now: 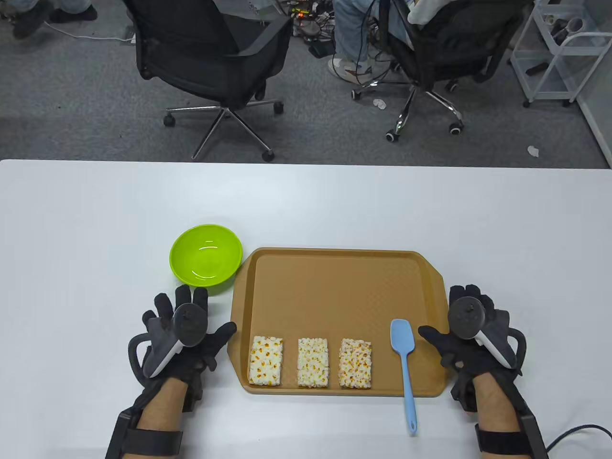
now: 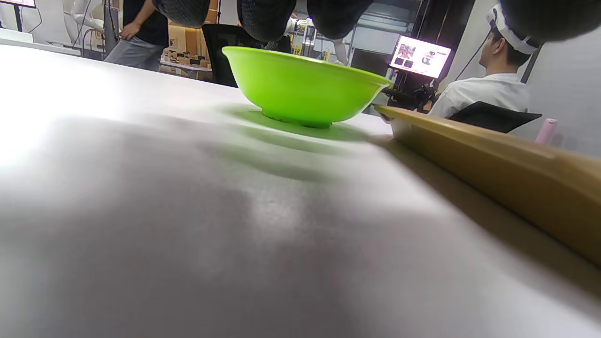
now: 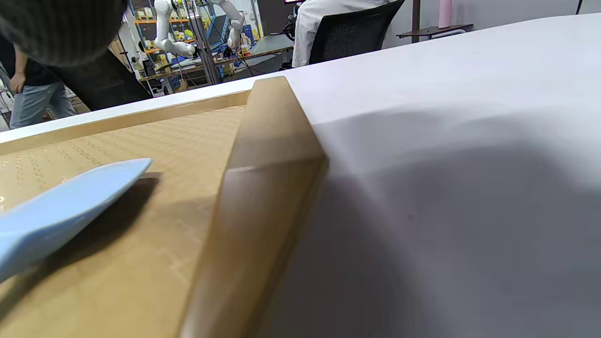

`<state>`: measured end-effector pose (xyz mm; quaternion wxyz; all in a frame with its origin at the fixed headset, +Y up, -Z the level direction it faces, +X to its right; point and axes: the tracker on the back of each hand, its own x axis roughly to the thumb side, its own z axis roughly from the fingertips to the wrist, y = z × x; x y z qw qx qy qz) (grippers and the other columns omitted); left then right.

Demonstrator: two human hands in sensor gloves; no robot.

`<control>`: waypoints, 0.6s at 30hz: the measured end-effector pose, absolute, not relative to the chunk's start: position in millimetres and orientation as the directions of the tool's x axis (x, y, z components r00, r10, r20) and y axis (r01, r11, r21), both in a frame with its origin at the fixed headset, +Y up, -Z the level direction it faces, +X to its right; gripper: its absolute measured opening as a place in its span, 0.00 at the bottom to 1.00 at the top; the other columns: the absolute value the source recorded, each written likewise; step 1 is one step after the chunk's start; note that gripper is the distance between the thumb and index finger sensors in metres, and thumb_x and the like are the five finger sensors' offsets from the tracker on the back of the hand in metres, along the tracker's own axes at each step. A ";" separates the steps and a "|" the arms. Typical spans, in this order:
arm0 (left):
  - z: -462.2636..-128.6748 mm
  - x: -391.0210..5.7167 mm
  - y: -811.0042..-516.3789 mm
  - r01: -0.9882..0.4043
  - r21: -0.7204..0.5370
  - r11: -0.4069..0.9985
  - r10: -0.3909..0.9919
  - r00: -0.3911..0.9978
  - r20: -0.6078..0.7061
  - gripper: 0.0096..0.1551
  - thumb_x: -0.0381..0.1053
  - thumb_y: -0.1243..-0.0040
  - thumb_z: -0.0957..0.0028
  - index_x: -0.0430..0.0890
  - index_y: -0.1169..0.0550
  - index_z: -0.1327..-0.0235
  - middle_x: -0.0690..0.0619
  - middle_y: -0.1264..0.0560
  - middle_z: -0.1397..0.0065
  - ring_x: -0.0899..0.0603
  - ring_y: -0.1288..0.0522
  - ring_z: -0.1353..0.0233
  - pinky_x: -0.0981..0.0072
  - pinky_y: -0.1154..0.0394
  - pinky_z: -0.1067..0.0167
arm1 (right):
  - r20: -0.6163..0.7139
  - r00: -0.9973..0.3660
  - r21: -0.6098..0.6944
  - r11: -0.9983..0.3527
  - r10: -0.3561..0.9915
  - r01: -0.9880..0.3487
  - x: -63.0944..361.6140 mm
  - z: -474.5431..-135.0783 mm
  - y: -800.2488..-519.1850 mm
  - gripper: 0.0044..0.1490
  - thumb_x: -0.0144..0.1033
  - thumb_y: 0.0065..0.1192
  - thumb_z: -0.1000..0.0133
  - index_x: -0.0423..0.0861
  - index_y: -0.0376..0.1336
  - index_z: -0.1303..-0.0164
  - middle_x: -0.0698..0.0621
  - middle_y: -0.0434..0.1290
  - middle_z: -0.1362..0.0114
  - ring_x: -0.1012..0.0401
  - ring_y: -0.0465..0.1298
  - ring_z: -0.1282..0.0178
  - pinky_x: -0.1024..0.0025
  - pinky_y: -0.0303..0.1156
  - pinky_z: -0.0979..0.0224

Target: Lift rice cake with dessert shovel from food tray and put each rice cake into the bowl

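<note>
Three rice cakes [image 1: 309, 362] lie in a row along the near edge of a brown food tray [image 1: 334, 282] on a white table [image 1: 95, 215], with a blue dessert shovel [image 1: 404, 354] just right of them, its handle overhanging the tray's near rim. The left hand [image 1: 184, 334] rests flat on the table left of the tray, fingers spread, holding nothing, just short of an empty green bowl [image 1: 206, 259]. The right hand [image 1: 471, 334] rests flat right of the tray, fingers relaxed and empty, thumb near the shovel's blade.
</note>
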<state>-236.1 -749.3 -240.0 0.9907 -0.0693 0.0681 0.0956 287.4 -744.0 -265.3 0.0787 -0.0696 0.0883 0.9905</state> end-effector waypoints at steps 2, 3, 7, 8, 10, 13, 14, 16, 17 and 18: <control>-240.5 -235.7 -750.4 -0.194 -0.129 0.972 0.175 0.973 -0.148 0.58 0.82 0.48 0.61 0.55 0.46 0.21 0.45 0.51 0.11 0.24 0.55 0.17 0.22 0.57 0.28 | -0.151 -0.978 0.165 -0.971 0.146 -0.171 287.6 -265.4 -744.2 0.67 0.72 0.49 0.63 0.48 0.31 0.23 0.41 0.32 0.17 0.37 0.38 0.17 0.33 0.36 0.24; -240.6 -235.6 -750.7 -0.193 -0.131 0.972 0.174 0.974 -0.149 0.58 0.82 0.48 0.61 0.55 0.46 0.21 0.45 0.51 0.11 0.24 0.55 0.17 0.22 0.57 0.28 | -0.150 -0.978 0.166 -0.971 0.148 -0.172 287.7 -265.4 -744.2 0.67 0.72 0.49 0.62 0.48 0.31 0.23 0.41 0.32 0.17 0.37 0.38 0.17 0.33 0.36 0.24; -240.3 -235.5 -750.3 -0.197 -0.129 0.972 0.176 0.972 -0.152 0.58 0.81 0.48 0.61 0.55 0.46 0.21 0.45 0.51 0.11 0.24 0.55 0.17 0.22 0.57 0.28 | -0.146 -0.977 0.168 -0.970 0.152 -0.176 287.4 -265.3 -744.3 0.67 0.72 0.49 0.63 0.48 0.31 0.23 0.41 0.32 0.17 0.37 0.38 0.17 0.33 0.36 0.24; -240.4 -235.7 -750.6 -0.198 -0.128 0.972 0.178 0.972 -0.154 0.58 0.81 0.48 0.61 0.55 0.47 0.21 0.45 0.51 0.11 0.24 0.55 0.17 0.22 0.56 0.28 | -0.145 -0.977 0.169 -0.969 0.155 -0.179 287.3 -265.2 -744.3 0.67 0.72 0.49 0.62 0.48 0.31 0.23 0.41 0.32 0.17 0.37 0.38 0.17 0.33 0.36 0.24; -240.7 -235.8 -751.2 -0.208 -0.119 0.971 0.188 0.969 -0.161 0.58 0.81 0.48 0.61 0.55 0.48 0.21 0.44 0.52 0.11 0.24 0.55 0.17 0.23 0.56 0.28 | -0.143 -0.977 0.173 -0.969 0.156 -0.179 286.8 -265.1 -744.3 0.67 0.72 0.49 0.63 0.48 0.31 0.23 0.41 0.32 0.17 0.37 0.38 0.17 0.33 0.36 0.24; -242.0 -236.1 -752.3 -0.221 -0.101 0.970 0.201 0.963 -0.181 0.58 0.80 0.48 0.60 0.54 0.49 0.21 0.43 0.55 0.12 0.23 0.62 0.18 0.24 0.59 0.28 | -0.139 -0.978 0.176 -0.968 0.157 -0.181 286.3 -265.0 -744.3 0.67 0.72 0.49 0.62 0.48 0.31 0.23 0.41 0.32 0.17 0.37 0.38 0.17 0.33 0.36 0.24; -243.3 -236.3 -752.1 -0.213 -0.089 0.973 0.193 0.962 -0.190 0.58 0.80 0.48 0.60 0.54 0.50 0.21 0.43 0.57 0.12 0.23 0.63 0.19 0.25 0.59 0.28 | -0.138 -0.978 0.178 -0.967 0.159 -0.182 286.3 -265.0 -744.3 0.67 0.72 0.49 0.62 0.48 0.31 0.23 0.41 0.32 0.17 0.37 0.38 0.17 0.33 0.36 0.24; -246.1 -237.0 -751.1 -0.214 -0.066 0.975 0.196 0.959 -0.205 0.58 0.80 0.48 0.59 0.54 0.51 0.21 0.42 0.58 0.12 0.23 0.63 0.19 0.25 0.59 0.27 | -0.136 -0.977 0.178 -0.967 0.161 -0.184 286.6 -264.8 -743.8 0.67 0.72 0.49 0.62 0.48 0.31 0.23 0.41 0.32 0.17 0.37 0.38 0.17 0.33 0.36 0.24; -247.7 -237.4 -750.6 -0.221 -0.058 0.974 0.204 0.955 -0.213 0.58 0.80 0.48 0.59 0.54 0.51 0.21 0.42 0.58 0.13 0.23 0.61 0.19 0.24 0.58 0.27 | -0.135 -0.977 0.177 -0.966 0.164 -0.187 286.8 -264.6 -743.5 0.67 0.72 0.49 0.62 0.48 0.31 0.23 0.41 0.32 0.17 0.37 0.38 0.17 0.33 0.36 0.24; -250.2 -238.4 -750.2 -0.245 -0.043 0.969 0.229 0.947 -0.227 0.59 0.80 0.48 0.59 0.54 0.52 0.22 0.42 0.59 0.13 0.23 0.60 0.18 0.25 0.56 0.27 | -0.134 -0.977 0.177 -0.966 0.168 -0.191 287.0 -264.2 -742.9 0.67 0.72 0.49 0.62 0.48 0.31 0.23 0.41 0.32 0.17 0.37 0.38 0.17 0.33 0.36 0.24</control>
